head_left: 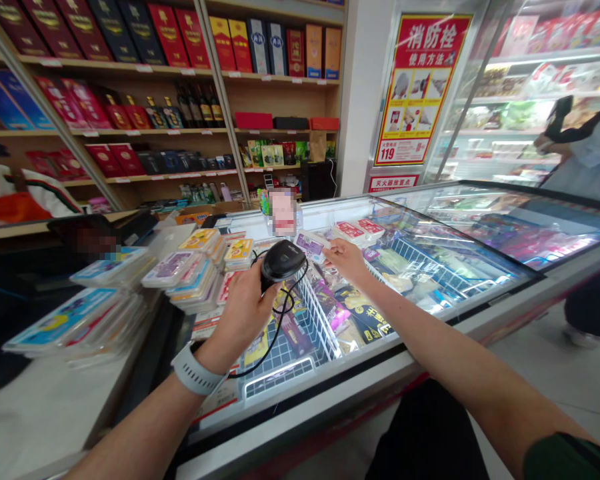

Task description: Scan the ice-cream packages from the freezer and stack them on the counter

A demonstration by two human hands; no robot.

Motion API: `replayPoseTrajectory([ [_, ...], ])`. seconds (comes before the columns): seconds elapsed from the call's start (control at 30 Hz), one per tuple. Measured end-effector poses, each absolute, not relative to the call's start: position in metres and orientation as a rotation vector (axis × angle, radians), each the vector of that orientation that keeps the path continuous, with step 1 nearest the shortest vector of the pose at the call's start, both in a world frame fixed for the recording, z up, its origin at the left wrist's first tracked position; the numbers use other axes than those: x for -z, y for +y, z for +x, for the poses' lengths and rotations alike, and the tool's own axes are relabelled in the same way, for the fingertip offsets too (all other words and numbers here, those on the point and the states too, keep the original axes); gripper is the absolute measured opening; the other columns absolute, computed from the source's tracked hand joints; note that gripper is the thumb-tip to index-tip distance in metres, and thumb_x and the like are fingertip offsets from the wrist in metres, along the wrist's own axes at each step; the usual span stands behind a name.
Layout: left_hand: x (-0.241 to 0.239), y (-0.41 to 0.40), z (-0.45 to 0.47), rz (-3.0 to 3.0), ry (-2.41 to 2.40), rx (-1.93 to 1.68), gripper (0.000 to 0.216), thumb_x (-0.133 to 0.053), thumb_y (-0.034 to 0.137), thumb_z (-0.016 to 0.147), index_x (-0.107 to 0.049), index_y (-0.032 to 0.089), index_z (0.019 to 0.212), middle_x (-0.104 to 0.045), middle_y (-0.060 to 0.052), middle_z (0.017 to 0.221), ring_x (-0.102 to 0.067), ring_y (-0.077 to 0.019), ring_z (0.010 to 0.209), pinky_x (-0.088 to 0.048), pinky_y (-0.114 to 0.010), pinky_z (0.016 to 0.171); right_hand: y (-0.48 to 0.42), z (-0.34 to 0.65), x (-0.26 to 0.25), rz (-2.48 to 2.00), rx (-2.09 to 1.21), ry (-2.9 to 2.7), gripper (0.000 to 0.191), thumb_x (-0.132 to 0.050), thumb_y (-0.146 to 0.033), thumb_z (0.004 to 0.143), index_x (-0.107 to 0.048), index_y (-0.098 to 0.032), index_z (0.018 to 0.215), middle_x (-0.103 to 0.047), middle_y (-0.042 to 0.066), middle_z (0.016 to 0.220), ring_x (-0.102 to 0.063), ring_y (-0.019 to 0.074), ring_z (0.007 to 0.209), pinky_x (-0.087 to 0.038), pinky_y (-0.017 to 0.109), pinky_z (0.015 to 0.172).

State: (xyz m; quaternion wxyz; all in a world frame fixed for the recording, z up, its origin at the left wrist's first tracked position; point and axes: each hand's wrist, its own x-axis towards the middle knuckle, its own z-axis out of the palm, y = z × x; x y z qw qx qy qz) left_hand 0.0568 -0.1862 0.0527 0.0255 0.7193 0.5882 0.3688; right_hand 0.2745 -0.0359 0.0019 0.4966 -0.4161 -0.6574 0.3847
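My left hand is closed round the grip of a black barcode scanner, whose black cable loops down past my wrist, which wears a grey band. The scanner head points toward a small purple and white packet. My right hand pinches that packet at its right end and holds it above the open chest freezer. Below both hands lie white wire baskets with several packaged ice creams.
Stacks of flat packaged goods rest on the counter to the left. Sliding glass lids cover the freezer's right part. Another person stands at the far right by a refrigerated case. Shelves of boxed goods line the back wall.
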Motion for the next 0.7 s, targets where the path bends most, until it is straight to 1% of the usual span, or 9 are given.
replayPoseTrajectory([
  [0.2, -0.053, -0.187, 0.058, 2.236, 1.833, -1.14, 0.027, -0.05, 0.028, 0.087, -0.056, 0.015, 0.11, -0.067, -0.012, 0.103, -0.061, -0.0302, 0.098, -0.046, -0.045, 0.087, -0.037, 0.274, -0.004, -1.005, -0.886, -1.59, 0.027, -0.065, -0.047, 0.077, -0.061, -0.021, 0.083, -0.063, -0.002, 0.066, -0.068, 0.0159, 0.061, -0.06, 0.029, 0.058],
  [0.33, -0.054, -0.187, 0.058, 2.242, 1.83, -1.127, 0.028, -0.05, 0.028, 0.087, -0.055, 0.014, 0.111, -0.067, -0.012, 0.104, -0.061, -0.0315, 0.1, -0.046, -0.046, 0.087, -0.037, 0.281, -0.013, -0.986, -0.781, -1.56, 0.028, -0.066, -0.046, 0.075, -0.064, -0.021, 0.086, -0.064, -0.001, 0.068, -0.066, 0.0169, 0.063, -0.06, 0.031, 0.061],
  [0.5, -0.056, -0.187, 0.058, 2.236, 1.823, -1.124, 0.029, -0.051, 0.027, 0.086, -0.056, 0.015, 0.113, -0.067, -0.012, 0.104, -0.061, -0.0312, 0.101, -0.046, -0.045, 0.087, -0.03, 0.304, -0.03, -1.005, -0.549, -1.434, 0.034, -0.063, -0.047, 0.077, -0.066, -0.019, 0.097, -0.065, 0.002, 0.08, -0.064, 0.017, 0.068, -0.059, 0.032, 0.067],
  [0.6, -0.056, -0.188, 0.059, 2.241, 1.821, -1.129, 0.03, -0.051, 0.027, 0.086, -0.056, 0.015, 0.114, -0.067, -0.012, 0.106, -0.061, -0.0308, 0.1, -0.046, -0.044, 0.087, -0.025, 0.32, -0.037, -1.06, -0.329, -1.363, 0.033, -0.061, -0.046, 0.08, -0.067, -0.018, 0.096, -0.067, 0.003, 0.082, -0.064, 0.0178, 0.069, -0.057, 0.032, 0.067],
  [0.7, -0.057, -0.188, 0.059, 2.243, 1.821, -1.127, 0.03, -0.051, 0.029, 0.087, -0.056, 0.015, 0.113, -0.068, -0.012, 0.106, -0.062, -0.0307, 0.099, -0.046, -0.045, 0.087, -0.026, 0.34, -0.041, -1.137, -0.114, -1.368, 0.032, -0.06, -0.044, 0.081, -0.069, -0.018, 0.097, -0.069, 0.006, 0.087, -0.064, 0.0183, 0.069, -0.056, 0.034, 0.071],
])
